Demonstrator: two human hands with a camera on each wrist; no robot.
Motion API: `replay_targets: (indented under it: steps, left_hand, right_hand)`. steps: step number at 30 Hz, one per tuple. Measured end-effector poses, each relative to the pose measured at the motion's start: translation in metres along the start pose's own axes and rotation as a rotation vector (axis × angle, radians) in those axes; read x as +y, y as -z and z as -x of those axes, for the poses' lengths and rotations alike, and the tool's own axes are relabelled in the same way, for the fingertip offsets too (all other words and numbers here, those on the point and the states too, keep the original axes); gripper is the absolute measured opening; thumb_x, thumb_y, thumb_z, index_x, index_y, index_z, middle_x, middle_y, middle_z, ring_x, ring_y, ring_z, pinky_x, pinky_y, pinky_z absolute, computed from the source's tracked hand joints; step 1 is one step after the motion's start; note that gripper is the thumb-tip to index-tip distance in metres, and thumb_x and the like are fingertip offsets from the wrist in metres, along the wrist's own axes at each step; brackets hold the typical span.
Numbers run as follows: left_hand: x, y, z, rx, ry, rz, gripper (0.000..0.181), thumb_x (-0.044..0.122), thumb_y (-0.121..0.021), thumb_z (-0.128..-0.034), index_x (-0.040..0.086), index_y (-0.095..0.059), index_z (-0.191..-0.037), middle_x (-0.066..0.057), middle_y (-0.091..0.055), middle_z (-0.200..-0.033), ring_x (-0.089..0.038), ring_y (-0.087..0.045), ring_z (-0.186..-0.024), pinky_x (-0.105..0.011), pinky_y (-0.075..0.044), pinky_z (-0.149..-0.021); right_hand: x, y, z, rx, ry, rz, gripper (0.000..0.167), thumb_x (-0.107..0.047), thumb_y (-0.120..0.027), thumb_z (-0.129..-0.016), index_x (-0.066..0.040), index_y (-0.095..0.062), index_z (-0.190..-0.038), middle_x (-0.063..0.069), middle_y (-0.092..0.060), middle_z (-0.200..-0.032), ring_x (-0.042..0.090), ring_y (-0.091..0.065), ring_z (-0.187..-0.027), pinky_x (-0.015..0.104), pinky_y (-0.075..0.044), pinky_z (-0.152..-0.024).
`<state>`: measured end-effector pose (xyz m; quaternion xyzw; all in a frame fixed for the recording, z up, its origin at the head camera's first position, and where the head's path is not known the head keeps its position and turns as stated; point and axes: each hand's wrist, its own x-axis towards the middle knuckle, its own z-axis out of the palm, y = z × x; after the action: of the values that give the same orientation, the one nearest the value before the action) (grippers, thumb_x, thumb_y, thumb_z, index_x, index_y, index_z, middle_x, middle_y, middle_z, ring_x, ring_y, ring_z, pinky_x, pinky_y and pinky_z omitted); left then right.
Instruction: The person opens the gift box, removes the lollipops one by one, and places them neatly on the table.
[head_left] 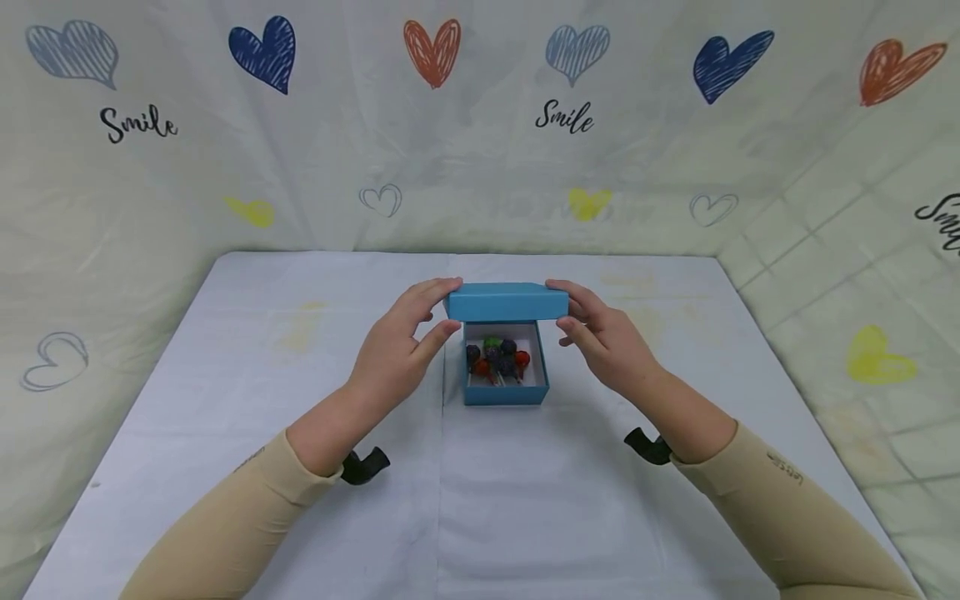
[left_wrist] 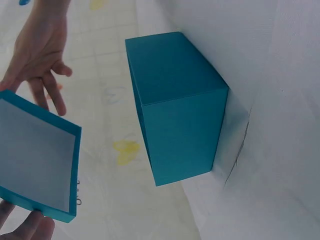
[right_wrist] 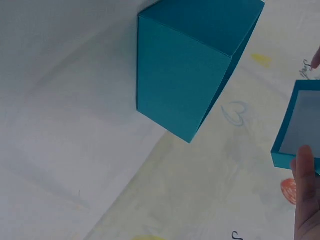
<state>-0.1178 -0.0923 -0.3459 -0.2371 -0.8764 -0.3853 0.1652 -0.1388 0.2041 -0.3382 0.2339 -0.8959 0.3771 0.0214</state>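
A blue lid [head_left: 507, 302] is held level above the back of an open blue box [head_left: 506, 395]. My left hand [head_left: 393, 346] grips the lid's left end, fingers on its upper edge and thumb lower down. At the opposite end my right hand [head_left: 611, 342] holds it, fingertips near the top corner and thumb below. Inside the white-lined box lie small round dark, red and green berry-like balls [head_left: 506, 362], some with thin stems. The left wrist view shows the lid's pale inside [left_wrist: 37, 150]. Both wrist views show the box's outer walls [right_wrist: 175, 75], its contents hidden.
A white cloth [head_left: 300, 508] with a few creases covers the table. Behind and to the right hang pale sheets [head_left: 480, 142] printed with hearts and the word Smile. Dark straps [head_left: 365, 467] show at both wrists.
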Motion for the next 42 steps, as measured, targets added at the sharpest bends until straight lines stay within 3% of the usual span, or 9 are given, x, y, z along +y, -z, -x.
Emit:
replay_targets:
  steps: [5,10,15,19,24,27,32,37,42]
  left_hand:
    - [-0.002,0.002,0.004,0.053,-0.036,-0.01,0.055,0.046,-0.053,-0.1005,0.026,-0.046,-0.151,0.005,-0.05,-0.149,-0.015,-0.055,-0.126,-0.037,-0.055,-0.091]
    - [-0.005,0.005,0.006,0.094,-0.084,-0.04,0.057,0.052,-0.048,-0.0999,0.023,-0.048,-0.149,0.002,-0.056,-0.143,-0.018,-0.057,-0.125,-0.039,-0.051,-0.098]
    - [-0.008,0.009,0.006,0.118,-0.153,-0.048,0.052,0.038,-0.061,-0.0976,0.017,-0.055,-0.145,-0.005,-0.065,-0.132,-0.021,-0.066,-0.107,-0.038,-0.055,-0.091]
    - [-0.012,0.013,0.006,0.14,-0.217,-0.054,0.053,0.019,-0.073,-0.0901,0.014,-0.058,-0.141,-0.005,-0.067,-0.128,-0.021,-0.068,-0.106,-0.037,-0.056,-0.088]
    - [-0.016,0.017,0.005,0.19,-0.27,-0.07,0.051,0.013,-0.077,-0.0861,0.013,-0.064,-0.135,-0.005,-0.069,-0.124,-0.023,-0.072,-0.094,-0.034,-0.058,-0.076]
    - [-0.016,0.019,0.005,0.184,-0.262,-0.066,0.049,0.013,-0.076,-0.0878,0.014,-0.063,-0.136,-0.005,-0.069,-0.123,-0.021,-0.071,-0.094,-0.032,-0.059,-0.073]
    - [-0.016,0.021,0.007,0.143,-0.207,-0.027,0.049,0.012,-0.072,-0.0917,0.013,-0.059,-0.139,-0.005,-0.068,-0.123,-0.018,-0.067,-0.107,-0.033,-0.058,-0.083]
    - [-0.017,0.022,0.008,0.129,-0.155,0.017,0.047,0.012,-0.068,-0.095,0.013,-0.057,-0.141,-0.005,-0.066,-0.126,-0.018,-0.065,-0.111,-0.034,-0.058,-0.084]
    - [-0.017,0.022,0.01,0.123,-0.061,0.07,0.046,0.016,-0.064,-0.0984,0.016,-0.054,-0.144,-0.002,-0.063,-0.132,-0.018,-0.063,-0.113,-0.036,-0.058,-0.083]
  right_hand:
    - [-0.003,-0.002,0.0,-0.016,-0.024,-0.031,0.053,-0.046,-0.046,-0.104,-0.027,-0.037,-0.153,0.018,-0.057,-0.139,0.03,-0.071,-0.092,0.053,-0.055,-0.084]
    - [-0.006,-0.003,-0.002,-0.031,-0.032,-0.035,0.053,-0.046,-0.045,-0.104,-0.027,-0.037,-0.153,0.018,-0.056,-0.14,0.028,-0.072,-0.089,0.054,-0.054,-0.084]
    - [-0.006,-0.005,-0.004,-0.053,-0.043,-0.045,0.054,-0.048,-0.044,-0.104,-0.027,-0.036,-0.153,0.017,-0.054,-0.142,0.029,-0.072,-0.089,0.054,-0.054,-0.085]
    - [-0.007,-0.005,-0.005,-0.053,-0.043,-0.047,0.053,-0.049,-0.044,-0.104,-0.029,-0.036,-0.153,0.015,-0.056,-0.141,0.029,-0.072,-0.091,0.052,-0.055,-0.084]
    - [-0.01,-0.007,-0.008,-0.06,-0.018,-0.068,0.05,-0.043,-0.046,-0.105,-0.028,-0.038,-0.152,0.013,-0.057,-0.141,0.027,-0.069,-0.102,0.046,-0.057,-0.08]
    - [-0.012,-0.009,-0.01,-0.053,-0.006,-0.083,0.048,-0.037,-0.048,-0.106,-0.026,-0.04,-0.152,0.012,-0.057,-0.14,0.027,-0.067,-0.106,0.041,-0.059,-0.078]
    - [-0.015,-0.012,-0.014,-0.026,-0.003,-0.123,0.047,-0.024,-0.052,-0.105,-0.023,-0.044,-0.151,0.012,-0.057,-0.138,0.03,-0.066,-0.108,0.039,-0.06,-0.076]
    - [-0.016,-0.013,-0.016,0.003,0.003,-0.15,0.048,-0.023,-0.054,-0.104,-0.026,-0.044,-0.151,0.011,-0.057,-0.139,0.027,-0.07,-0.1,0.039,-0.06,-0.077]
    - [-0.015,-0.015,-0.015,0.049,0.06,-0.182,0.05,-0.018,-0.056,-0.103,-0.023,-0.045,-0.151,0.013,-0.061,-0.134,0.025,-0.07,-0.098,0.034,-0.06,-0.071]
